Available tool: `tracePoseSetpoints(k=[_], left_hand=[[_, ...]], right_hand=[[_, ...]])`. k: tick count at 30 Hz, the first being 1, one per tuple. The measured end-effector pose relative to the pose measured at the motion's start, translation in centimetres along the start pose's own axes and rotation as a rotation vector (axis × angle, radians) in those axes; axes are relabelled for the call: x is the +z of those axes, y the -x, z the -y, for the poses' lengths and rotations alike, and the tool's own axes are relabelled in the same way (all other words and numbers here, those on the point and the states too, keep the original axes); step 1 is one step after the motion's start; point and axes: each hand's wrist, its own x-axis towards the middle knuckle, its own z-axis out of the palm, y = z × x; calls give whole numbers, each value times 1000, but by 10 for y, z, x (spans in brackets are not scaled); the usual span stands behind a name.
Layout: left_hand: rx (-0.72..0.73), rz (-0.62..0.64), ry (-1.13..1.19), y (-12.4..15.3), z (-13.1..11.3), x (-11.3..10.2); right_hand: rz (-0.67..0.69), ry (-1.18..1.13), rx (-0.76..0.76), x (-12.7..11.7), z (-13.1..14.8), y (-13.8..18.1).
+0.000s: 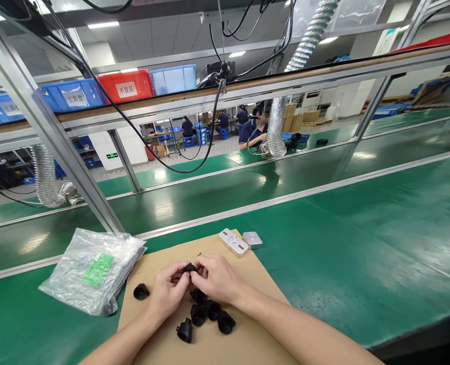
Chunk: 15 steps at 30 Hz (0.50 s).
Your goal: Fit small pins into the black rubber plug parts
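At the left, a crumpled clear plastic bag (69, 268) with a green label (99, 268) lies on the green desk (342, 263), its right edge by the upper left corner of a brown sheet (202, 350). Just inside that sheet's left side sits a single black plastic socket (141, 291), well apart from the others of its kind. Next comes the left hand (167, 291), its grip closed by thumb and fingers on the left side of another such piece, the held black part (189, 268), which is raised above the sheet at its middle and mostly hidden by the fingers. Below the hands lie five loose black sockets (198, 315), four bunched together and one a little nearer the wearer, some with their round openings showing. The right hand (218, 278) has its grip pinched on the right side of that held part, thumb in front. Beyond it, at the sheet's far right corner, rests a slotted metal block (233, 243), with a square metal plate (252, 240) just beside it; farther back, a co-worker (252, 133) sits near a silvery flexible duct (276, 129)
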Motion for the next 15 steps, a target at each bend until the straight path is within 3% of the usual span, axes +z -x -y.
tracePoseSetpoints(k=[4, 6, 11, 15], left_hand=[[-14, 26, -65, -5, 0, -9], [8, 113, -130, -9, 1, -19], [159, 442, -330, -13, -2, -39], [194, 543, -351, -10, -5, -40]], right_hand=[[117, -56, -34, -11, -3, -4], [184, -85, -57, -21, -7, -9], [37, 105, 67, -38, -28, -24], [117, 204, 163, -34, -43, -27]])
